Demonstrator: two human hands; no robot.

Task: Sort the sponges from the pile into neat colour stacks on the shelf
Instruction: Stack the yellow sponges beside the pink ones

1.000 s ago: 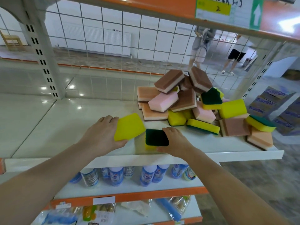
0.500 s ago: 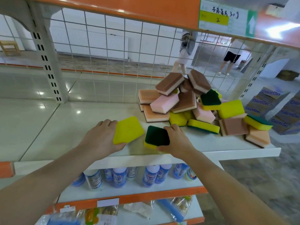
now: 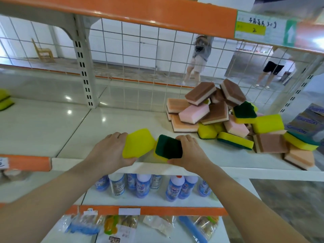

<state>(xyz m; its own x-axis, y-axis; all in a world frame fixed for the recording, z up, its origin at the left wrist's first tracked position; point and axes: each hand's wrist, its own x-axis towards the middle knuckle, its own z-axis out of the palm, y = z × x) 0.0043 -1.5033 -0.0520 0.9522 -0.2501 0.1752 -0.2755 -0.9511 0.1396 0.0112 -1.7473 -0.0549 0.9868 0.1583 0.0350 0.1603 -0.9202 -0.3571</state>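
Note:
My left hand (image 3: 109,152) grips a yellow sponge (image 3: 138,143), yellow face up, just above the front of the white shelf (image 3: 112,123). Beside it my right hand (image 3: 191,151) holds a second yellow sponge (image 3: 169,149) with its dark green scouring side up; the two sponges almost touch. The pile (image 3: 233,118) of brown, pink, peach and yellow-green sponges lies jumbled at the right end of the same shelf. At the far left edge, yellow-green sponges (image 3: 5,100) sit stacked on the neighbouring shelf.
A wire grid (image 3: 133,55) backs the shelf, with a slotted upright post (image 3: 84,72) left of centre. Bottles (image 3: 143,185) stand on the shelf below, packets lower down. Two people stand beyond the grid. Cardboard boxes (image 3: 308,120) sit at the right.
Both hands with their sponges have drawn a little closer together. The view has swung left, bringing the stacked sponges at the far left into sight.

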